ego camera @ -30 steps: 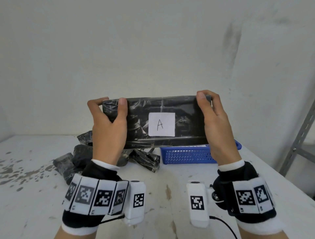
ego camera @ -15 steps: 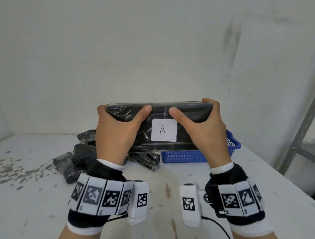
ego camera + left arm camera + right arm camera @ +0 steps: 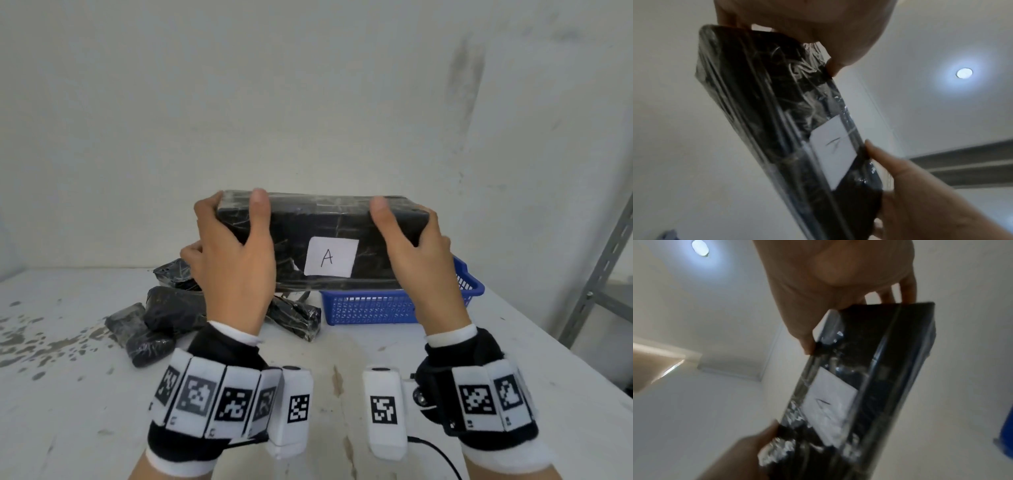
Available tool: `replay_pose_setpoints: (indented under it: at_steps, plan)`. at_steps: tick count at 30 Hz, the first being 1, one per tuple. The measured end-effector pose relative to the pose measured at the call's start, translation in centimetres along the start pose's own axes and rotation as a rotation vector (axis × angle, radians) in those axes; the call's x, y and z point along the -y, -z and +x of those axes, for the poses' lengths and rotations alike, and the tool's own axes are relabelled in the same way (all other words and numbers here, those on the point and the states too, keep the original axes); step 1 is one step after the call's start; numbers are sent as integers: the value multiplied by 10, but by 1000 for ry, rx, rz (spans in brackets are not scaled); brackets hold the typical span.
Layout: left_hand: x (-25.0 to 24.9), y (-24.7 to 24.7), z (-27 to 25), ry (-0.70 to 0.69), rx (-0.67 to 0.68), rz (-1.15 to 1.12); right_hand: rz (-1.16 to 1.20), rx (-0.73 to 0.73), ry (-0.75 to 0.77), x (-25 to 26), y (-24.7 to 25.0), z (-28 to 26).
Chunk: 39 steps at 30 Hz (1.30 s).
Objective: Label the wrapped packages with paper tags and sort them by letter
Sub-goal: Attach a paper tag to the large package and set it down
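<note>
A long black package (image 3: 322, 222) wrapped in clear film is held up above the table in both my hands. A white paper tag (image 3: 330, 257) marked "A" sits on its front face, under the film. My left hand (image 3: 233, 250) grips the package's left end, thumb on the front and fingers behind. My right hand (image 3: 416, 253) grips the right end the same way. The left wrist view shows the package (image 3: 781, 123) and tag (image 3: 833, 151) from below. The right wrist view also shows the package (image 3: 869, 386) with its tag (image 3: 830, 404).
A blue plastic basket (image 3: 376, 308) stands on the white table (image 3: 68, 394) under the package's right half. Several small black wrapped packages (image 3: 164, 315) lie in a pile at the back left. A grey metal shelf post (image 3: 603, 270) stands at the right edge.
The package has tipped so its top edge leans away and it sits lower, over the basket. Both thumbs slid inward half a second ago and are now spread apart again.
</note>
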State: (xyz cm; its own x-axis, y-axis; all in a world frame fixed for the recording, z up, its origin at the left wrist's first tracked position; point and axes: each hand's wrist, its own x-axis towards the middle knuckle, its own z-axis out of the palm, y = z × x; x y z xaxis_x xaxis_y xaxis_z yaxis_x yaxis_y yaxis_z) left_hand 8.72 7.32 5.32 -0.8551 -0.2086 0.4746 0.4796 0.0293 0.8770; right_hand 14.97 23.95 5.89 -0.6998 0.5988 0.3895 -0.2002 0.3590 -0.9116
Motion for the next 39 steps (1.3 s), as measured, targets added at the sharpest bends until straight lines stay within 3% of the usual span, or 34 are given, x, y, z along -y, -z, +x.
replay_pose_setpoints:
  at_steps: [4, 11, 15, 19, 26, 39]
  plan:
    - [-2, 6, 7, 19, 88, -78, 121, 135, -134, -2, 6, 6]
    - [15, 15, 20, 23, 279, -139, 380, 142, 11, -3, 13, 11]
    - [16, 17, 16, -19, 244, -105, 455, 168, 59, -2, 19, 12]
    - [14, 19, 13, -96, 254, -21, 410, 213, 90, -4, 21, 9]
    - [15, 22, 21, -12, 298, -172, 128, 274, 129, -13, 23, 10]
    - [14, 28, 17, -98, 323, -88, 238, 197, 191, -11, 17, 4]
